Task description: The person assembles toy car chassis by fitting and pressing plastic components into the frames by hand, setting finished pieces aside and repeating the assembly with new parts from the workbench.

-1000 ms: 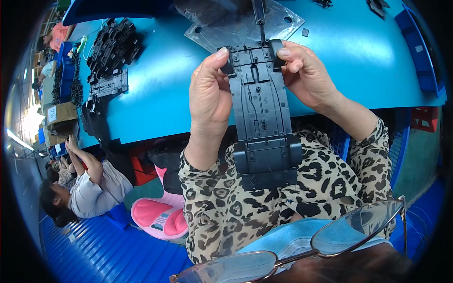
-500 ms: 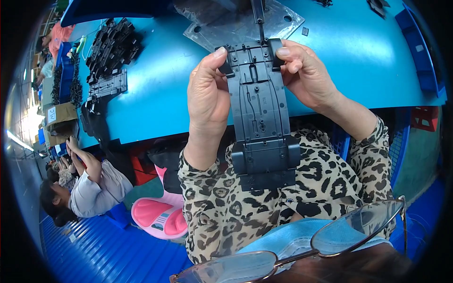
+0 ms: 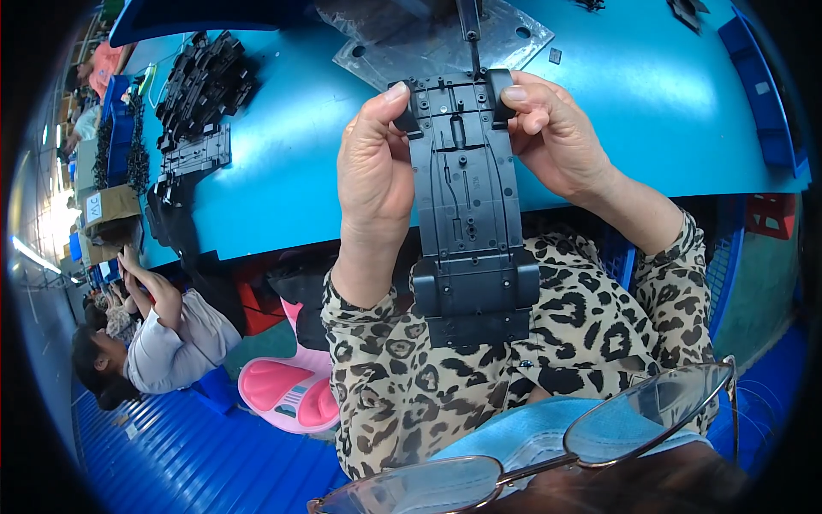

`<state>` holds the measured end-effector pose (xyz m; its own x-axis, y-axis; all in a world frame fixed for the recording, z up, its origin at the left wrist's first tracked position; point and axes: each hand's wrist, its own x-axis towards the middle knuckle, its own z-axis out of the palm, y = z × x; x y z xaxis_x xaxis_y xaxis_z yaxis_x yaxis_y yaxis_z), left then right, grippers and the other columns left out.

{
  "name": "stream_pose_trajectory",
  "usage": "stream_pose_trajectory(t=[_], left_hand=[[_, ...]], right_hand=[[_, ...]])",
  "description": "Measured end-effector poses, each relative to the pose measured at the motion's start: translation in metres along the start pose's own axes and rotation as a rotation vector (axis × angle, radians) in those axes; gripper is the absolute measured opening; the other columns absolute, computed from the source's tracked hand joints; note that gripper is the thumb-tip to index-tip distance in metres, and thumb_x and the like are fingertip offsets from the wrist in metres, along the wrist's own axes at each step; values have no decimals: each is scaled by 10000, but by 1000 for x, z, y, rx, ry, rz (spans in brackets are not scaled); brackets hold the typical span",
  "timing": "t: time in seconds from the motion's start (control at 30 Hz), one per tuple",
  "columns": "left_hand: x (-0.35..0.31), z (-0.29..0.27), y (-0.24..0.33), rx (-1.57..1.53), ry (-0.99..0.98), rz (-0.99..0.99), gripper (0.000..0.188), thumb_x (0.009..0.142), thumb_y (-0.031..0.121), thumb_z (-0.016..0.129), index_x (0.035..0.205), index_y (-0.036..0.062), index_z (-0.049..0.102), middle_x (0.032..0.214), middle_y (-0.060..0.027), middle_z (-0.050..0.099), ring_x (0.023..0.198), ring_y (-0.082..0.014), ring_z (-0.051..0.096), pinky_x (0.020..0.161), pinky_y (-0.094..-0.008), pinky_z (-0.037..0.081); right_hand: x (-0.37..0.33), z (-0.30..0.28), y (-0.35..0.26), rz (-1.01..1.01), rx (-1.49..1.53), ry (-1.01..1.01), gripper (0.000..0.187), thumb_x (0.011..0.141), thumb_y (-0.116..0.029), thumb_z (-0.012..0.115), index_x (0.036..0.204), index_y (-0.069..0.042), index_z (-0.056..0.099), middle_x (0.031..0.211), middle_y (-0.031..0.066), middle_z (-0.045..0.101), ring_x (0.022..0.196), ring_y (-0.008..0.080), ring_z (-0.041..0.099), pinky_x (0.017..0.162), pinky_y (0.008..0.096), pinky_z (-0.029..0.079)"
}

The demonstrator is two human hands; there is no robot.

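Note:
A long black plastic chassis plate (image 3: 471, 193) with ribs, screw posts and curved flaps at both ends is held up before me. My left hand (image 3: 377, 158) pinches its far left flap between thumb and fingers. On the far right flap my right hand (image 3: 561, 128) has a similar grip, its fingers curled behind. A thin metal driver bit (image 3: 474, 53) comes down from above onto the plate's far end. Its tip meets the plate between my hands, though the exact contact point is hard to make out. The near end of the plate overhangs the table edge, over my lap.
A metal base plate (image 3: 368, 64) lies on the blue table (image 3: 651, 128) under the driver. Stacked black plastic parts (image 3: 201, 90) stand at the left. A small black piece (image 3: 555, 56) and a blue tray (image 3: 758, 94) are at the right. A co-worker (image 3: 180, 334) sits at the left.
The near end of the chassis plate has swung slightly to the left, and my left hand has shifted a little with it. Both hands keep their grip.

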<state>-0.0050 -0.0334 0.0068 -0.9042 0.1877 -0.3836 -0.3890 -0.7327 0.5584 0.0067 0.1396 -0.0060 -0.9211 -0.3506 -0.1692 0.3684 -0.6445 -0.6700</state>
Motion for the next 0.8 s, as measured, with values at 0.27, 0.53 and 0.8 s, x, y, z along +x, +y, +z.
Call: stream_pose_trajectory(t=[0.27, 0.53, 0.8], left_hand=[[-2, 2, 3, 11, -31, -27, 118, 808, 107, 537, 831, -2, 573, 780, -90, 632, 692, -148, 623, 666, -258, 513], [-3, 4, 4, 7, -20, -35, 127, 807, 111, 539, 840, -7, 573, 785, -95, 633, 702, -152, 625, 668, -258, 514], [-5, 7, 1, 107, -5, 46, 114, 811, 113, 544, 819, 3, 575, 768, -61, 622, 666, -107, 599, 616, -211, 489]], right_hand=[[-1, 5, 1, -5, -4, 52, 138, 785, -172, 593, 736, -92, 491, 616, -67, 455, 560, 41, 513, 570, 257, 499], [-3, 4, -1, -5, 9, 24, 136, 786, -172, 597, 744, -93, 494, 620, -61, 462, 578, 47, 532, 579, 260, 505], [-4, 1, -2, 4, 16, 35, 129, 788, -166, 592, 738, -92, 498, 627, -54, 481, 596, 50, 534, 579, 247, 488]])
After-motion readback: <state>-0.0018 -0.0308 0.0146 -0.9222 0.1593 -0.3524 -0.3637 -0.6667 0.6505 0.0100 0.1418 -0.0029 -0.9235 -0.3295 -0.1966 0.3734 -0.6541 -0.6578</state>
